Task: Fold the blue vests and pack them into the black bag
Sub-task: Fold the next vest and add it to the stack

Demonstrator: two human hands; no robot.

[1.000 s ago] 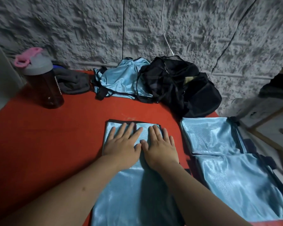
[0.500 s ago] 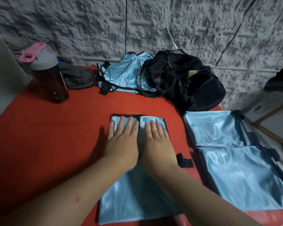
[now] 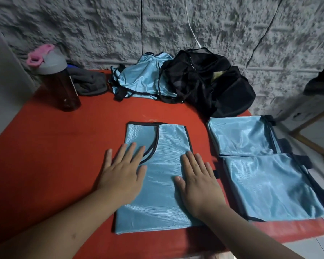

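- Spread apart now on the vest (image 3: 157, 176) at the middle of the red table (image 3: 51, 165): left hand (image 3: 123, 174) on its left edge, right hand (image 3: 198, 182) on its right, both flat with straight fingers, holding nothing; half a second ago side by side at its far end.
- Smoothing done outward, so probably ready for the next fold.
- Right of that vest, two folded vests (image 3: 258, 163) lying flat, touching each other.
- Beyond it, against the wall, an unfolded vest (image 3: 144, 79) leaning on the black bag (image 3: 209, 83).
- Bag mouth open; something pale inside, perhaps lining, too dim to name. No vest visible in it.
- Far left of the bag, a bottle (image 3: 58, 81) beside a grey cloth (image 3: 89, 83).
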